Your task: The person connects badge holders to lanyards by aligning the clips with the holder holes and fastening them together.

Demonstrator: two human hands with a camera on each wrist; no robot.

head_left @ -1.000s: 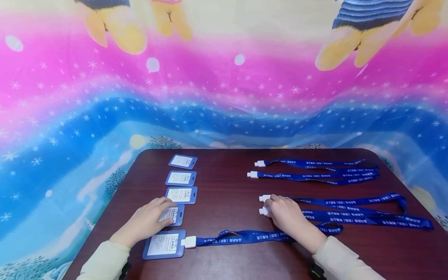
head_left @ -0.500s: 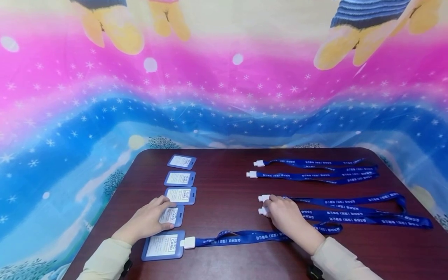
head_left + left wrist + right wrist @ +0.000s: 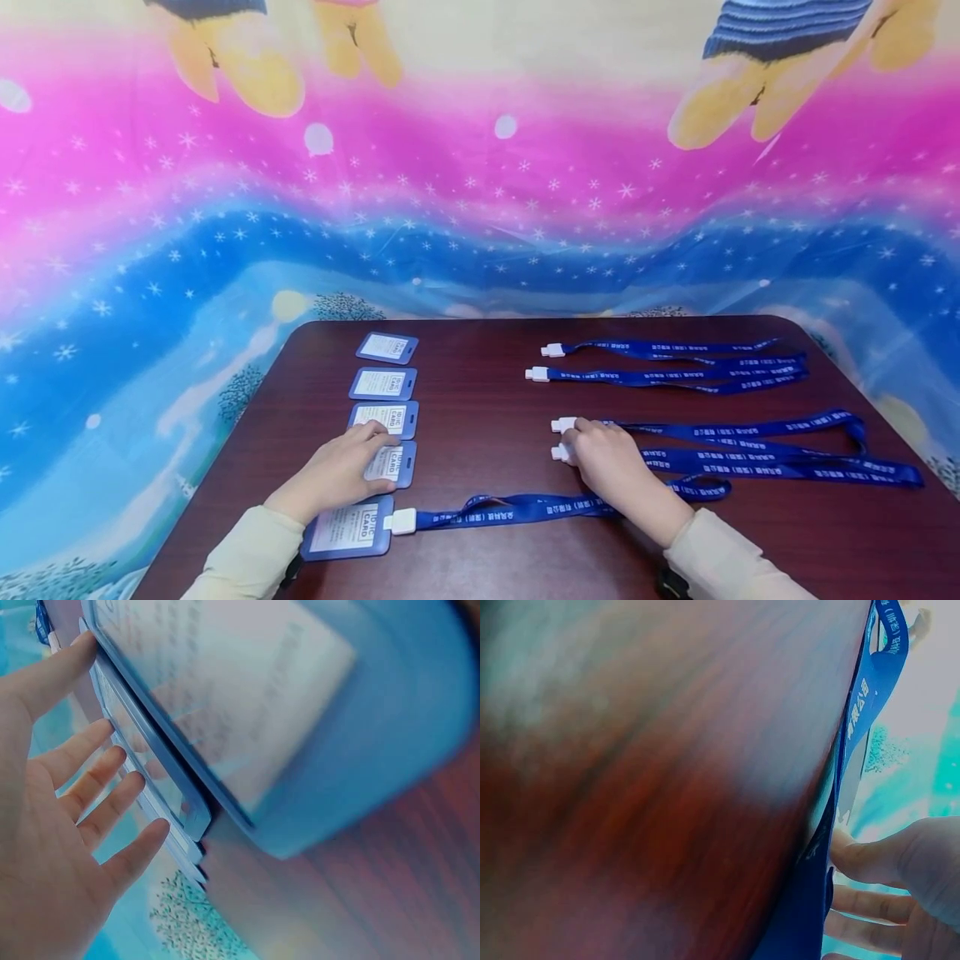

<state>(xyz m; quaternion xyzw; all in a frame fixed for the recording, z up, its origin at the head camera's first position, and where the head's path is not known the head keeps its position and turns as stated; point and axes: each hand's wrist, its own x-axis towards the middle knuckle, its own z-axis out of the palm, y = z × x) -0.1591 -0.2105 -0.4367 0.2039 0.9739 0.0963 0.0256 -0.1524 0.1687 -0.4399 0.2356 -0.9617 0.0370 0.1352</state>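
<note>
Pinching 4th badge (image 3: 399, 467) (counting from far side) w/ L grip (image 3: 333, 471), thumb at near edge, fingers at far edge; in L wrist view, seen w/ fingers fairly straight & spread. Lying on L side of bench (image 3: 480, 400), slot end twd ctr, betw. 3rd badge (image 3: 405, 417) & nearest badge (image 3: 347, 533), v. close to both. Covering far L corner of nearest badge too, from head view. Clipped to nearest badge: white clip (image 3: 403, 522) & blue attached lanyard (image 3: 517, 508), running R across bench & under R forearm.

Resting R grip (image 3: 611, 458) w/ bent fingers at clip ends of 2 mid lanyards, right by far clip (image 3: 561, 425) & near clip (image 3: 559, 452); w/ fingertips mostly hidden, can't tell if pinching either one.

Farther back on L: 1st badge (image 3: 386, 347) & 2nd badge (image 3: 382, 383), lined up w/ others. Farther back on R: 2 more blue lanyards (image 3: 667, 377), white ends twd ctr. Behind bench: pink/blue snowflake backdrop (image 3: 487, 183). On both arms: cream sleeves (image 3: 251, 550).
</note>
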